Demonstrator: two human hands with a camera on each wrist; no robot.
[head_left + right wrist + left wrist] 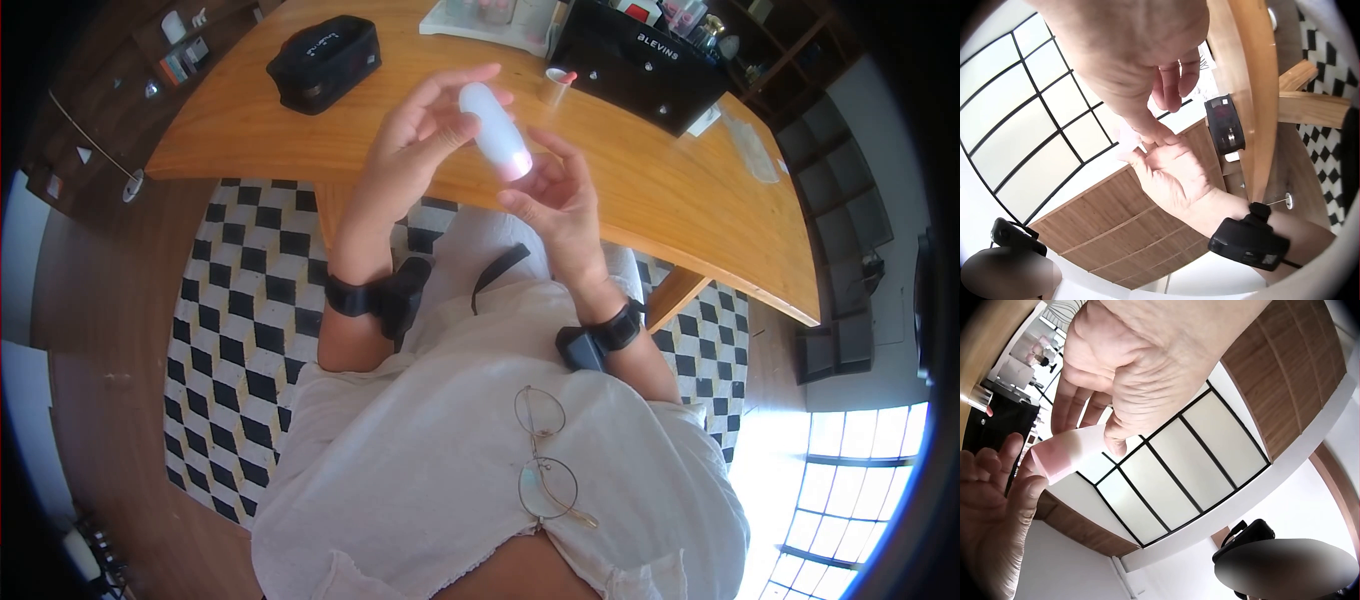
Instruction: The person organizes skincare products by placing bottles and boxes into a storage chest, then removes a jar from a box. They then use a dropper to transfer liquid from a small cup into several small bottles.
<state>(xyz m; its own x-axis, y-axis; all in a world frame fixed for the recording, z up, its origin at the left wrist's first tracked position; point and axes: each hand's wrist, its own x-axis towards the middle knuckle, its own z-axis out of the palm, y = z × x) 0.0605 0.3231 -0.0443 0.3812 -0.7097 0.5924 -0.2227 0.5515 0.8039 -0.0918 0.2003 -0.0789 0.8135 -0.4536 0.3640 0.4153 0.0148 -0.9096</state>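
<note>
A small white bottle (488, 120) with a pink cap (515, 166) is tilted in the air above the table's front edge, its cap end lower and toward the right. My left hand (412, 145) holds the white body, thumb on the near side and fingers behind. At the other end my right hand (567, 200) has its thumb and index finger at the cap, pinching its edge. The left wrist view shows the pink cap (1052, 461) between the two hands. In the right wrist view the bottle is mostly washed out by bright light.
On the wooden table (640, 210) a black pouch (325, 65) lies at the left. A small cup (555, 88) with a red-tipped item stands ahead, before a black drawer box (640, 75) full of cosmetics. A white tray (450, 28) is at the back; a clear plastic bag (750, 150) lies right.
</note>
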